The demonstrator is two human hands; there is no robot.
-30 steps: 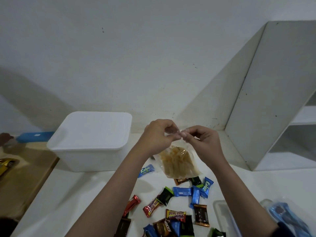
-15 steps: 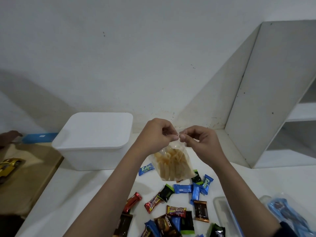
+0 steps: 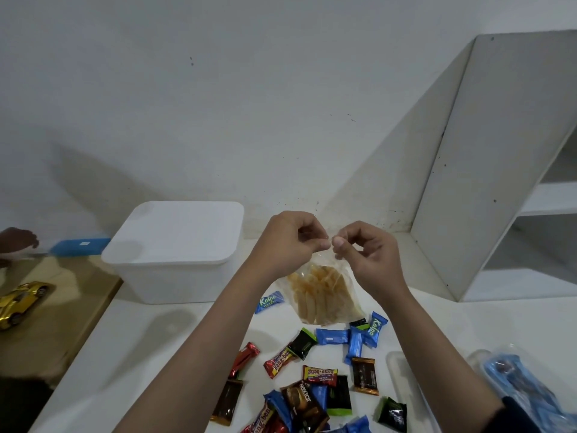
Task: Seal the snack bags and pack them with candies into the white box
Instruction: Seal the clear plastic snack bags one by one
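Observation:
A clear snack bag of pale yellow sticks hangs in the air above the white table. My left hand and my right hand both pinch its top edge, thumbs almost touching. Below the bag lie several wrapped candies in blue, black, red and brown. The white box stands at the left back of the table with its lid on.
A white shelf unit rises at the right. A clear container with blue wrappers sits at the lower right. To the left, a wooden surface holds a yellow toy car; a blue item lies behind it.
The hands and bag have stayed in nearly the same place, the pinching fingers working slightly along the bag's top edge. The view has shifted a little.

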